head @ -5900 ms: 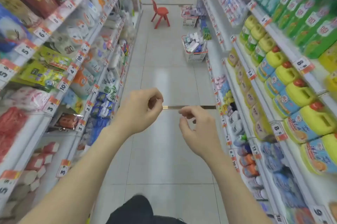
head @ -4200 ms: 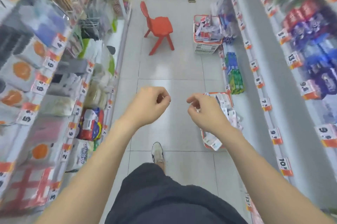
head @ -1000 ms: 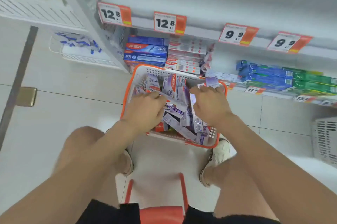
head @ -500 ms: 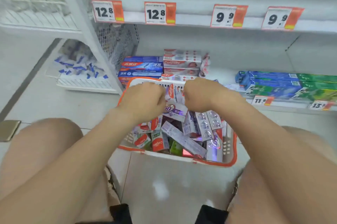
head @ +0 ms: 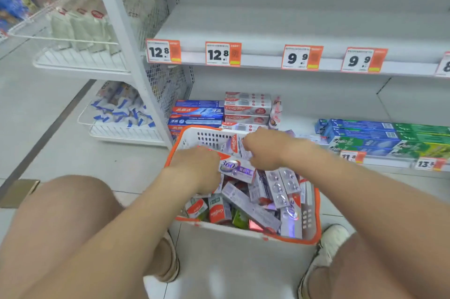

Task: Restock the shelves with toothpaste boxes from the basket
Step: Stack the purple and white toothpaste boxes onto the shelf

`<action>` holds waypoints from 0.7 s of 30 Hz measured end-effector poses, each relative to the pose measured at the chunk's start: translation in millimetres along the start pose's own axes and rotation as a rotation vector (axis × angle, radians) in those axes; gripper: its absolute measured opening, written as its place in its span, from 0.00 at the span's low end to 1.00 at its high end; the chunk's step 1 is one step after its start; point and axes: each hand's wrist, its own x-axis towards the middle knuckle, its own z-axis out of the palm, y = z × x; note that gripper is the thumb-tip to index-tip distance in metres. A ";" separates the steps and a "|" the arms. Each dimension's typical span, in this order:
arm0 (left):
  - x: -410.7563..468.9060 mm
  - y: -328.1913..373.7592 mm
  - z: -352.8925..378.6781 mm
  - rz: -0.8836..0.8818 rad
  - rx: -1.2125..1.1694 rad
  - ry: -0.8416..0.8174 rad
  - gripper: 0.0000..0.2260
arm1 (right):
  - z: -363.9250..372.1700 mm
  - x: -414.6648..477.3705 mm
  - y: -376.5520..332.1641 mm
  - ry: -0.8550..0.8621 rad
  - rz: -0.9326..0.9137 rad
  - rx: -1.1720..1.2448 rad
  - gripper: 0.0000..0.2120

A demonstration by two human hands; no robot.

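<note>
A white basket with an orange rim stands on the floor between my knees, holding several toothpaste boxes. Both hands reach into its far end. My left hand grips the left end of a purple "360" toothpaste box. My right hand is curled at that box's right end, beside an upright Colgate box. The fingertips of both hands are hidden. Behind the basket, the bottom shelf holds stacked blue boxes and red-and-white Colgate boxes.
Green and blue toothpaste boxes lie on the bottom shelf to the right. The shelf above carries price tags reading 12.8 and 9.9. Wire racks with packets stand to the left. My shoes flank the basket.
I walked down the aisle and crouched at the basket. Over the last second both hands stayed in it, closing round the purple box, while the view tilted up to the shelves.
</note>
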 end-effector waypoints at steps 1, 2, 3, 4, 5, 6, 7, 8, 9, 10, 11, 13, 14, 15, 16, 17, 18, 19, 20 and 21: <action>10.5 2.9 -5.1 0.013 0.001 0.016 0.11 | 2.4 7.6 -5.3 0.005 -0.002 -0.012 0.02; 20.4 4.3 -9.6 0.018 -0.001 0.023 0.12 | 8.2 15.9 -9.2 -0.010 -0.011 -0.034 0.03; 29.3 4.6 -13.9 0.019 -0.012 0.015 0.13 | 14.4 22.1 -12.7 -0.035 -0.021 -0.053 0.05; 38.2 3.0 -16.0 0.025 -0.026 0.008 0.13 | 22.1 27.9 -14.3 -0.050 -0.035 -0.054 0.09; 47.8 -1.1 -16.4 0.033 -0.034 0.001 0.12 | 29.5 32.6 -13.7 -0.053 -0.049 -0.050 0.15; 56.7 -6.0 -15.9 0.040 -0.034 -0.021 0.12 | 36.8 36.6 -11.7 -0.043 -0.069 -0.047 0.22; 65.3 -11.8 -13.8 0.047 -0.042 -0.054 0.11 | 42.4 37.2 -9.3 -0.024 -0.087 -0.046 0.28; 72.5 -17.8 -11.1 0.058 -0.065 -0.083 0.11 | 49.0 37.3 -6.0 0.006 -0.106 -0.052 0.33; 77.6 -22.6 -8.4 0.071 -0.104 -0.105 0.11 | 56.5 36.5 -3.3 0.043 -0.115 -0.065 0.38; 81.1 -26.7 -5.0 0.090 -0.140 -0.117 0.11 | 65.9 35.9 -1.1 0.090 -0.116 -0.070 0.40; 83.7 -30.1 -1.6 0.109 -0.164 -0.121 0.12 | 72.4 34.5 -0.2 0.127 -0.110 -0.062 0.41; 87.7 -37.9 6.7 0.131 -0.188 -0.119 0.13 | 77.3 33.1 1.6 0.144 -0.099 0.001 0.39; 88.3 -41.2 11.3 0.126 -0.184 -0.126 0.13 | 76.4 33.0 3.8 0.142 -0.095 0.045 0.38; 87.9 -43.5 15.8 0.110 -0.172 -0.139 0.16 | 72.4 32.0 5.7 0.140 -0.089 0.094 0.38; 87.3 -45.0 19.6 0.089 -0.161 -0.143 0.19 | 67.0 31.5 7.9 0.133 -0.070 0.147 0.37; 86.6 -45.8 22.6 0.062 -0.145 -0.128 0.22 | 61.4 31.4 10.3 0.126 -0.043 0.195 0.36; 85.4 -44.8 24.4 0.031 -0.124 -0.090 0.24 | 55.6 31.7 11.5 0.123 -0.008 0.234 0.36; 83.9 -42.9 25.1 0.002 -0.103 -0.033 0.24 | 49.7 32.4 11.6 0.127 0.026 0.252 0.35; 82.8 -41.1 26.0 -0.021 -0.091 0.022 0.21 | 43.1 33.0 9.8 0.143 0.054 0.250 0.34; 81.6 -40.0 26.6 -0.035 -0.092 0.048 0.18 | 35.5 34.4 7.0 0.171 0.070 0.226 0.33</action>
